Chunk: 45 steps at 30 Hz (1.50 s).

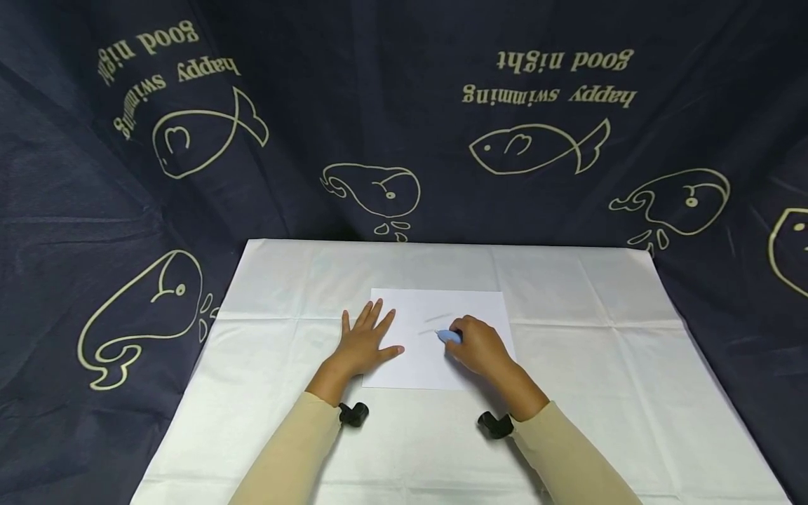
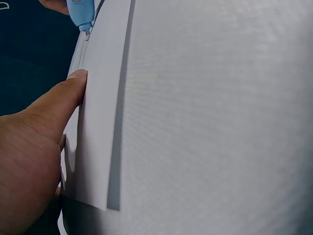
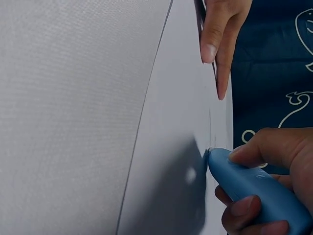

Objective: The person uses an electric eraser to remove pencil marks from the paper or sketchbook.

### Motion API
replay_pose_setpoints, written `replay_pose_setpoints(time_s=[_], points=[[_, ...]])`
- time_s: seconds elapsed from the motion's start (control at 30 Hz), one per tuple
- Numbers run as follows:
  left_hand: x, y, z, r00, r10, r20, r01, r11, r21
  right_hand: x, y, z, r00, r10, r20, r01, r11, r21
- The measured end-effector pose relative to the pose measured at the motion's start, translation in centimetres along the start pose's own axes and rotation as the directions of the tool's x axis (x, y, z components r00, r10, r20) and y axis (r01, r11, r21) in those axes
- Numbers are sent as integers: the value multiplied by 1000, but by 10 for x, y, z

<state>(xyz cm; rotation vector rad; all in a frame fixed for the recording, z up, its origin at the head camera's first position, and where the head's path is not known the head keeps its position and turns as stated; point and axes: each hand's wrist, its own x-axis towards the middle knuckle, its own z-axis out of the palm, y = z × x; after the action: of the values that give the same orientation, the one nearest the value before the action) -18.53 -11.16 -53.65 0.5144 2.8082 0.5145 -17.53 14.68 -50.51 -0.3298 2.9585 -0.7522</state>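
A white sheet of paper (image 1: 435,372) lies on the covered table, with two faint grey pencil lines (image 1: 438,318) drawn on it. My right hand (image 1: 480,344) grips a light blue electric eraser (image 3: 259,191), thumb along its top and fingers curled beneath. Its narrow metal tip points down to the paper, right by the lower line. On the paper's left edge rests my left hand (image 1: 362,348), fingers spread and thumb (image 2: 73,90) pointing toward the lines. The left wrist view catches only the eraser's tip end at the top.
A white cloth (image 1: 568,294) with fold creases covers the table. Dark blue fabric (image 1: 391,84) printed with pale fish and whale outlines hangs behind and at the sides. Each wrist carries a small black camera (image 1: 495,425).
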Motion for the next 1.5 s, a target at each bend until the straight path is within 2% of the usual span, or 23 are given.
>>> replay_pose_setpoints(time_s=[0.23, 0.5, 0.83, 1.13, 1.5], points=[[0, 0, 0, 1000, -2, 4, 2, 1000, 3, 2, -2, 3, 1000, -11, -10, 11, 1000, 3], [-1, -1, 0, 1000, -5, 6, 5, 1000, 8, 1, -1, 0, 1000, 25, 12, -25, 1000, -4], [-2, 0, 0, 1000, 1, 7, -1, 1000, -2, 5, 0, 3, 1000, 15, -2, -15, 1000, 4], [-2, 1, -2, 1000, -4, -2, 4, 1000, -4, 3, -2, 0, 999, 29, 32, -29, 1000, -5], [-1, -2, 2, 1000, 5, -8, -5, 1000, 2, 5, -4, 4, 1000, -3, -2, 3, 1000, -3]])
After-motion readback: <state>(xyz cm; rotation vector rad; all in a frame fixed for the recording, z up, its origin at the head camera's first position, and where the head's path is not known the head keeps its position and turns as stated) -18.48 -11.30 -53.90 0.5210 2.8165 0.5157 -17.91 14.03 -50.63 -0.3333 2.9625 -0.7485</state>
